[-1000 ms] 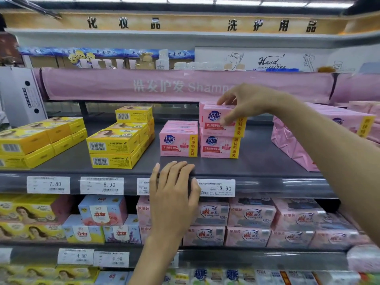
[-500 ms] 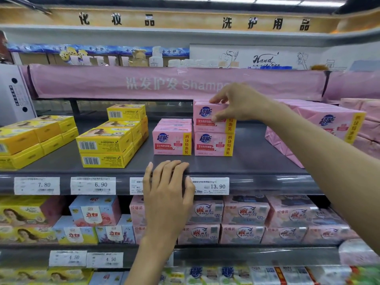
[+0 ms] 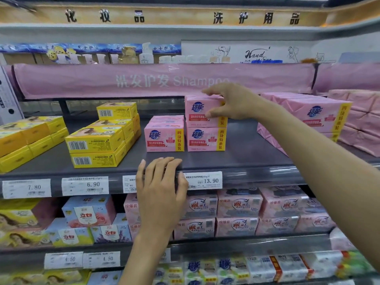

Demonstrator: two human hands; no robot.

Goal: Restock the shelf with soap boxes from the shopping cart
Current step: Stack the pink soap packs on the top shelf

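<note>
Sitting squarely on a lower soap box (image 3: 205, 139) of the same pink kind, the top soap box (image 3: 202, 112) is standing in the middle of the grey shelf (image 3: 246, 153), printed front facing outward. The right hand (image 3: 232, 101) is gripping it at its right end, the fingers lying over the top and the thumb pressing on the front face near the yellow stripe. Just to the left, a single-height row of pink boxes (image 3: 163, 138) is running toward the back of the shelf, its front box touching or nearly touching the stack. The left hand (image 3: 162, 194) is resting open on the front edge of the shelf below these boxes, its fingers lying close together and nearly straight over the lip, holding nothing and partly covering a price label. Right of that hand, a white price tag (image 3: 203, 180) is showing 13.90. Further left, yellow boxes (image 3: 96, 145) are sitting in two-high stacks, well apart from the pink ones. To the right, larger pink packs (image 3: 316, 114) are filling the end of the shelf behind the right forearm. A pink banner (image 3: 164, 81) is hanging across above, and more pale pink packs (image 3: 238, 208) are lining the shelf below.
</note>
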